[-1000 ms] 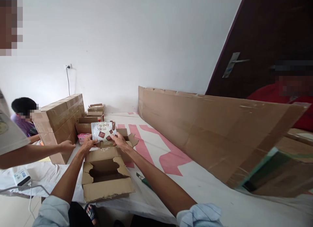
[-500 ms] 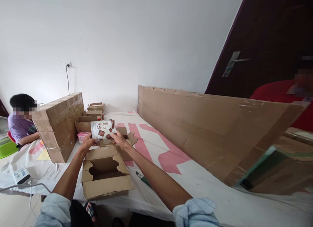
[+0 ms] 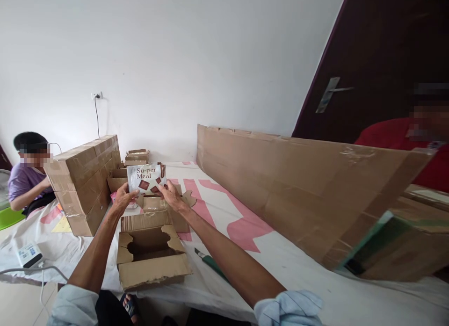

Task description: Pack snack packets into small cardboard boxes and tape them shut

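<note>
Both my hands hold up a white food pouch (image 3: 146,177) printed "Su-per Meal" with brown squares. My left hand (image 3: 123,198) grips its left edge, and my right hand (image 3: 171,195) pinches its lower right corner. Below and nearer to me stands an open cardboard box (image 3: 154,270) with torn flaps; its inside is dark. Just behind that one is another open box (image 3: 156,203), partly covered by my right hand. A pink packet (image 3: 131,205) shows beside my left hand, mostly hidden.
Stacked, taped cartons (image 3: 82,185) form a wall on the left. A long cardboard panel (image 3: 298,190) runs along the right. A green-handled cutter (image 3: 210,263) lies by my right forearm. A white power bank (image 3: 30,256) with cables sits at left. Two people are at the sides.
The pouch and both hands have moved slightly left and up, and the pouch now covers more of the box behind it. The person at left has raised an arm.
</note>
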Demonstrator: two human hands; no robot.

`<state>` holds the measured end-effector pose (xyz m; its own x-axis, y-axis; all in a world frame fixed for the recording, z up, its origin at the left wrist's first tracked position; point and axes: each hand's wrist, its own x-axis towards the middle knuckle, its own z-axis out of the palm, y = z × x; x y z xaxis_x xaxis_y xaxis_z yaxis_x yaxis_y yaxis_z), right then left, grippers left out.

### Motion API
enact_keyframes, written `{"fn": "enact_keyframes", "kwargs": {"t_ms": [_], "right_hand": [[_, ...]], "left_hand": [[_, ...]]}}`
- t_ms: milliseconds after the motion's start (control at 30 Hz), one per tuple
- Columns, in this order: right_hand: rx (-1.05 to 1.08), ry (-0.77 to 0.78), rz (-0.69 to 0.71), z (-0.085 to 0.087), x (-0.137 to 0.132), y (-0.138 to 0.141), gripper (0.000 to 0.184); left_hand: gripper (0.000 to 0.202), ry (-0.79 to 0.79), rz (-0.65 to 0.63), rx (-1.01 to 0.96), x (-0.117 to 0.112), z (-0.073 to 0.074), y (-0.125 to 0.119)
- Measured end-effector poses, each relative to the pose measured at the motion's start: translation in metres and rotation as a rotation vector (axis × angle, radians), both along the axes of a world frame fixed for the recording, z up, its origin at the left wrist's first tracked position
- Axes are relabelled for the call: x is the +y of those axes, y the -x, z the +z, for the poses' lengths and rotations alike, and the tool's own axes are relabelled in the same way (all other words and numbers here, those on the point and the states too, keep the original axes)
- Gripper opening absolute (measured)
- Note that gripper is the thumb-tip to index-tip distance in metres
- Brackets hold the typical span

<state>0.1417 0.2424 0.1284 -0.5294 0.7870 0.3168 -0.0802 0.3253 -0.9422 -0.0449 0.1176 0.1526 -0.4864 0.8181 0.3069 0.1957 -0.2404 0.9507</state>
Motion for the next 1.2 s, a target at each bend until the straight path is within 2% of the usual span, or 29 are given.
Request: {"fn": "enact_keyframes", "kwargs": {"t_ms": [100, 167, 233, 267, 333, 400, 433, 533, 633, 767, 867, 967, 1200], "right_hand": [[0.091, -0.143, 0.013, 0.015, -0.013, -0.006, 0.049], [0.158, -0.328, 0.034, 0.023, -0.019, -0.015, 0.058], [0.092, -0.556, 0.018, 0.027, -0.020, -0.027, 0.061], [-0.030, -0.658, -0.009, 0.026, -0.018, -0.034, 0.060], [-0.439, -0.790, -0.066, 0.019, -0.009, -0.048, 0.053], [-0.840, -0.786, -0.070, 0.007, 0.002, -0.059, 0.041], [-0.974, -0.752, -0.051, 0.000, 0.008, -0.063, 0.034], [-1.091, -0.688, 0.016, -0.020, 0.021, -0.071, 0.024], [-1.095, -0.683, 0.036, -0.031, 0.028, -0.073, 0.027], [-1.058, -0.684, 0.076, -0.032, 0.034, -0.069, 0.024], [-0.996, -0.685, 0.096, -0.030, 0.038, -0.062, 0.031], [-0.908, -0.702, 0.080, -0.027, 0.039, -0.048, 0.031], [-0.585, -0.771, 0.134, -0.020, 0.022, 0.015, 0.019]], "left_hand": [[0.064, -0.078, -0.041, 0.009, -0.010, 0.023, -0.004], [0.065, -0.176, -0.108, 0.018, -0.022, 0.039, -0.007], [0.061, -0.294, -0.112, 0.037, -0.037, 0.053, -0.008], [0.059, -0.351, -0.079, 0.050, -0.045, 0.058, -0.008], [0.056, -0.442, 0.027, 0.079, -0.062, 0.065, -0.003], [0.057, -0.483, 0.134, 0.104, -0.078, 0.067, 0.005], [0.057, -0.482, 0.176, 0.113, -0.084, 0.066, 0.010], [0.059, -0.398, 0.226, 0.107, -0.100, 0.051, 0.022], [0.060, -0.215, 0.174, 0.055, -0.112, 0.020, 0.026], [0.057, -0.005, -0.015, 0.018, -0.128, -0.032, 0.019], [0.050, 0.133, -0.191, 0.080, -0.139, -0.058, 0.009], [0.039, 0.227, -0.257, 0.188, -0.146, -0.067, -0.002], [0.040, 0.253, -0.235, 0.296, -0.155, -0.065, -0.022]]}}
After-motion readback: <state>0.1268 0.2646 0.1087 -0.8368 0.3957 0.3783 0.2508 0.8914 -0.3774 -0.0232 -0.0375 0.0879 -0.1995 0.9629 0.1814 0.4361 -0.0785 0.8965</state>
